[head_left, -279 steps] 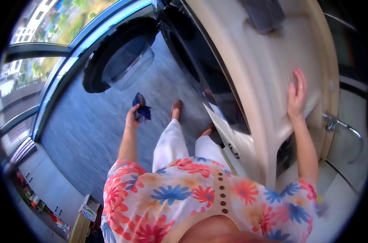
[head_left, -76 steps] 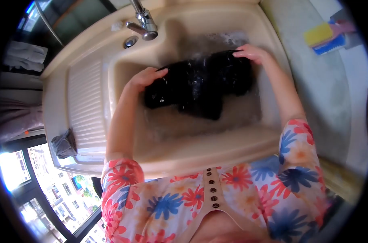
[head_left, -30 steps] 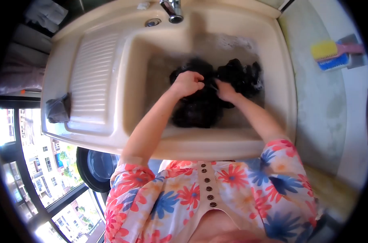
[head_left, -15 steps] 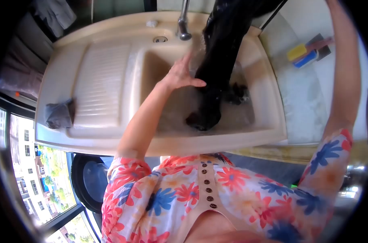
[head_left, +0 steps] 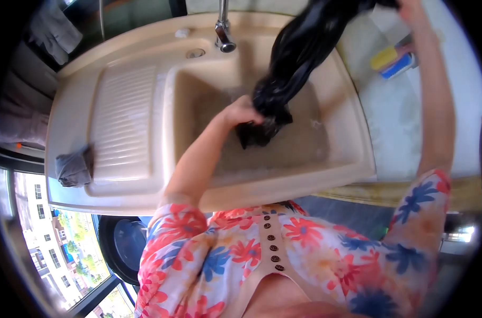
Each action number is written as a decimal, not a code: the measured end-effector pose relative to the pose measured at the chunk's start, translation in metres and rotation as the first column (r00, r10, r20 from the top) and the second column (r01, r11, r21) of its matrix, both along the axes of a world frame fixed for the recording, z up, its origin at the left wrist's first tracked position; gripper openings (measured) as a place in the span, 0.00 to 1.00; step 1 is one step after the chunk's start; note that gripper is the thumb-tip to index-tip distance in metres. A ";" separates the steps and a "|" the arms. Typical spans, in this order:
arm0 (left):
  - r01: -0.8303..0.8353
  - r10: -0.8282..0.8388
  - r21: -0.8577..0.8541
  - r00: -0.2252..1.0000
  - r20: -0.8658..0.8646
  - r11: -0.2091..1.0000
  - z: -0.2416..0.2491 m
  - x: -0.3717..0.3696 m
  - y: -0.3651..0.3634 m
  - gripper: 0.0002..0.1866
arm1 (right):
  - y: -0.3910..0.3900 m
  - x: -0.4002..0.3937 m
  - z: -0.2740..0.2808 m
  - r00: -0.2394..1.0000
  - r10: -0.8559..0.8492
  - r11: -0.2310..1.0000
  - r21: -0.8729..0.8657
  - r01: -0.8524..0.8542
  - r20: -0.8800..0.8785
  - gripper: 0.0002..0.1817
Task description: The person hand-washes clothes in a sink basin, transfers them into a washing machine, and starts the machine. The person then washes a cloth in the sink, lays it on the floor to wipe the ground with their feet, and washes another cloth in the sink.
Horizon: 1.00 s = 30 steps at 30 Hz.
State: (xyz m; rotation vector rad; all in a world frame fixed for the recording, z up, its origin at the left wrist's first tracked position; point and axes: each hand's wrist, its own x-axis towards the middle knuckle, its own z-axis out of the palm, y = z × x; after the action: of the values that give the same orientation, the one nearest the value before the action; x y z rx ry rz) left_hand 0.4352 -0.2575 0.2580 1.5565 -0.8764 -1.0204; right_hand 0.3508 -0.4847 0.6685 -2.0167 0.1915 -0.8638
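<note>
A wet black garment [head_left: 304,50] stretches from the upper right down into the sink basin [head_left: 188,90]. Its lower part is bunched, and its loose end hangs at the cloudy water [head_left: 299,148]. My left hand [head_left: 243,112] is closed around this lower part, above the water. At the top right edge, my right hand [head_left: 410,10] is raised and grips the garment's other end; its fingers are partly cut off by the view. Behind the basin stands the chrome faucet [head_left: 225,37].
A ribbed drainboard [head_left: 125,122] lies left of the basin, with a folded grey cloth [head_left: 74,167] on it. On the right-hand counter [head_left: 389,122] rests a yellow and blue brush [head_left: 394,62]. A round dark tub [head_left: 123,246] is below the sink at left.
My left hand has gone from open beside the garment to closed around it. The garment's lower end has risen out of the water. My right hand has come into view at the top.
</note>
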 end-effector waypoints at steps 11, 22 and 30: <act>-0.316 -0.128 0.642 0.828 0.546 0.698 -0.084 0.017 0.041 0.21 | -0.039 -0.037 -0.452 0.645 -0.400 0.832 -0.553 -0.041 -0.651 0.40; -0.394 -0.089 0.731 0.847 0.524 0.557 -0.099 0.030 0.073 0.21 | -0.049 -0.038 -0.570 0.461 -0.395 0.579 -0.605 -0.547 -0.795 0.31; -0.370 0.237 0.091 0.746 0.623 0.925 0.172 -0.003 0.012 0.22 | 0.021 0.001 -0.275 0.621 0.607 0.753 0.110 -0.648 -0.496 0.45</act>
State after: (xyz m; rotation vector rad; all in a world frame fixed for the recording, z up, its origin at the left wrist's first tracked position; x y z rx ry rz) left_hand 0.4324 -0.2457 0.4301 2.1860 -0.9055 -0.3672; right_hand 0.3522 -0.4642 0.3937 -2.1275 -0.2721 0.1286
